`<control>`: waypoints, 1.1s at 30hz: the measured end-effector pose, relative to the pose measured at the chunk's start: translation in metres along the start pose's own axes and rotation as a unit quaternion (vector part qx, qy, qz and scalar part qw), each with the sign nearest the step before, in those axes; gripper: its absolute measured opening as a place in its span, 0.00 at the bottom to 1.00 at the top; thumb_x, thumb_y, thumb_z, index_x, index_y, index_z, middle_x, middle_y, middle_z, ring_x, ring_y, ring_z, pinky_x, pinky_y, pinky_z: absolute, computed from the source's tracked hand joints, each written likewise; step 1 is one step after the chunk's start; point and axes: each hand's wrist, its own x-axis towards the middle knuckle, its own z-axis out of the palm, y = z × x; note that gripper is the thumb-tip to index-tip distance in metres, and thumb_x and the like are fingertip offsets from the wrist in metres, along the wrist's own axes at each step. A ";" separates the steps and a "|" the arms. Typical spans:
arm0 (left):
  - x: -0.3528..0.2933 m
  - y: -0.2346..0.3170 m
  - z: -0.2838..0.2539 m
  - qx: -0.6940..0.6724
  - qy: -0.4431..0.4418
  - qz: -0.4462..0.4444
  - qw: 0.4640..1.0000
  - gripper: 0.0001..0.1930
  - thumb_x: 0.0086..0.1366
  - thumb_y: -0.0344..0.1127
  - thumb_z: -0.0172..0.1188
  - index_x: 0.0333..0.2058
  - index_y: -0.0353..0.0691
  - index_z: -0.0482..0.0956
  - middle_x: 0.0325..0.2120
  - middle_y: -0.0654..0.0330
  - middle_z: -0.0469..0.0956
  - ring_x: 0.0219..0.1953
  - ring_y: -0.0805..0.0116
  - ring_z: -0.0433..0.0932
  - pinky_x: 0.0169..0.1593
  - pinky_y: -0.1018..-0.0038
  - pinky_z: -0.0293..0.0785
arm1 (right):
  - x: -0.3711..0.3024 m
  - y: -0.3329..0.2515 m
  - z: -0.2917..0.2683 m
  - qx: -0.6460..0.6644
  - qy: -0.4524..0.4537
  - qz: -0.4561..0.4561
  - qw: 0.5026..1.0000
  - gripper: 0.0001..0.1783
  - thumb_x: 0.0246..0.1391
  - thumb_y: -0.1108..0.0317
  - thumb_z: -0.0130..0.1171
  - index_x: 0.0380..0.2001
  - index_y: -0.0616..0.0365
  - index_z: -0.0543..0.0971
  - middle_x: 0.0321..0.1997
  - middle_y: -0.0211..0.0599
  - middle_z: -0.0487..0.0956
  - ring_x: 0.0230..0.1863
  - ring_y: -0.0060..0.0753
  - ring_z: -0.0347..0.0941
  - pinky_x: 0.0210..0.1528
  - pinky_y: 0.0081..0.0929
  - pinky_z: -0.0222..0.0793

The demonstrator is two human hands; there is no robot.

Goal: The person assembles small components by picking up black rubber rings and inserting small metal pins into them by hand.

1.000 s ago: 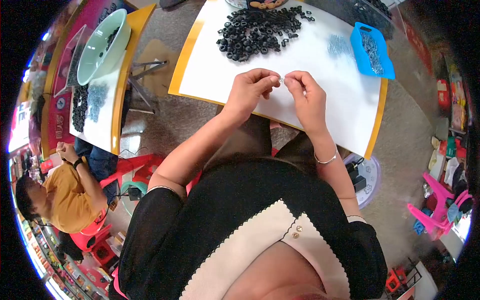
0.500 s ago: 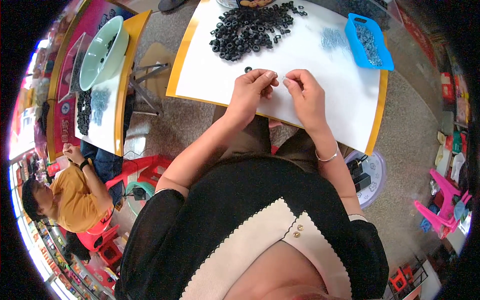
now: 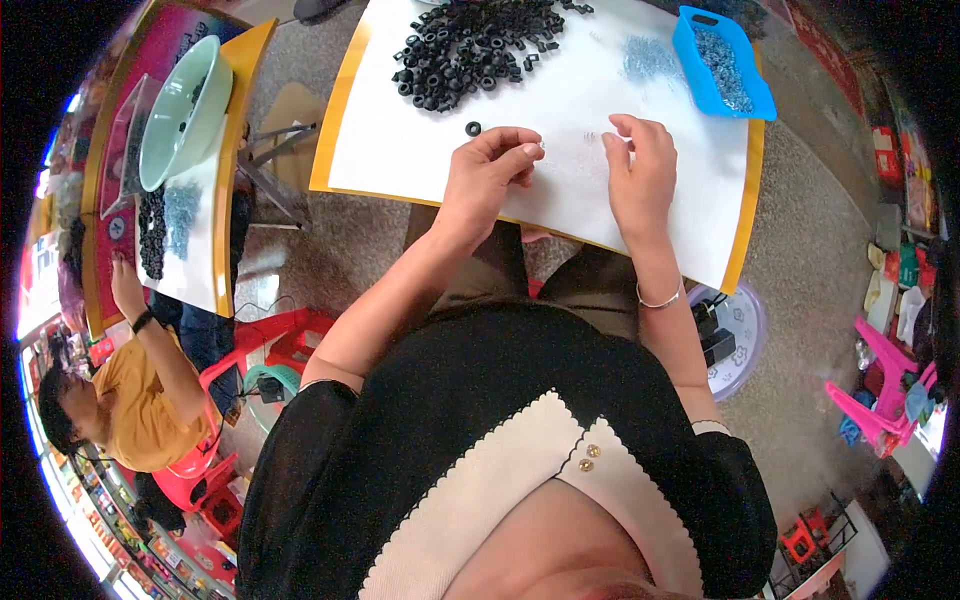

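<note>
Left hand (image 3: pixel 487 172) pinches a tiny piece I can't make out; right hand (image 3: pixel 640 170) apart, fingertips on the bench (image 3: pixel 400 150) near its front edge. Black ring pile (image 3: pixel 470 45) at the far edge still large; most work likely remains.

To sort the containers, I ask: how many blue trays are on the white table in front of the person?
1. The blue tray sits at the table's far right corner, beyond the right hand, holding small grey parts.

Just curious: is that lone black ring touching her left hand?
Apart. The head view shows white table between the lone black ring and the left hand.
</note>
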 end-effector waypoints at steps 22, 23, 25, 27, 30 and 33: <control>-0.012 -0.005 0.010 0.060 -0.028 0.023 0.998 0.09 0.60 0.31 0.59 0.38 0.35 0.78 0.26 0.65 0.77 0.27 0.79 0.73 0.29 0.81 0.72 | -0.015 -0.039 -0.012 0.255 -0.167 0.141 0.942 0.06 0.53 0.71 0.55 0.30 0.63 0.74 0.30 0.38 0.74 0.31 0.30 0.72 0.35 0.25 0.68; -0.013 -0.003 0.011 0.059 -0.027 0.023 0.998 0.09 0.60 0.31 0.59 0.38 0.35 0.78 0.26 0.65 0.77 0.27 0.79 0.73 0.29 0.81 0.72 | -0.015 -0.039 -0.012 0.255 -0.168 0.141 0.942 0.06 0.53 0.71 0.55 0.30 0.63 0.74 0.30 0.38 0.74 0.31 0.30 0.72 0.35 0.25 0.68; -0.014 0.002 0.012 0.033 -0.033 0.017 0.999 0.09 0.61 0.32 0.57 0.38 0.33 0.77 0.27 0.63 0.77 0.27 0.78 0.73 0.31 0.80 0.73 | -0.016 -0.038 -0.012 0.280 -0.173 0.154 0.932 0.05 0.55 0.72 0.54 0.33 0.63 0.74 0.31 0.29 0.74 0.34 0.19 0.68 0.40 0.17 0.64; -0.014 0.004 0.011 -0.005 -0.036 -0.006 0.999 0.09 0.62 0.32 0.56 0.37 0.32 0.77 0.27 0.62 0.78 0.27 0.78 0.73 0.32 0.80 0.73 | -0.016 -0.038 -0.012 0.284 -0.155 0.143 0.935 0.05 0.54 0.73 0.55 0.33 0.63 0.74 0.31 0.32 0.74 0.34 0.22 0.70 0.39 0.20 0.66; -0.014 0.004 0.009 -0.052 -0.053 -0.039 0.997 0.09 0.64 0.33 0.55 0.36 0.31 0.77 0.27 0.61 0.78 0.26 0.77 0.72 0.32 0.80 0.73 | -0.014 -0.044 -0.016 0.302 -0.146 0.140 0.932 0.05 0.52 0.74 0.55 0.32 0.63 0.74 0.32 0.36 0.74 0.34 0.26 0.73 0.38 0.23 0.68; -0.013 0.003 0.008 -0.055 -0.069 -0.046 0.995 0.09 0.64 0.33 0.54 0.35 0.32 0.77 0.27 0.61 0.78 0.26 0.78 0.72 0.31 0.80 0.72 | -0.015 -0.044 -0.016 0.312 -0.156 0.130 0.928 0.04 0.53 0.74 0.54 0.32 0.63 0.74 0.33 0.37 0.74 0.34 0.26 0.73 0.37 0.22 0.68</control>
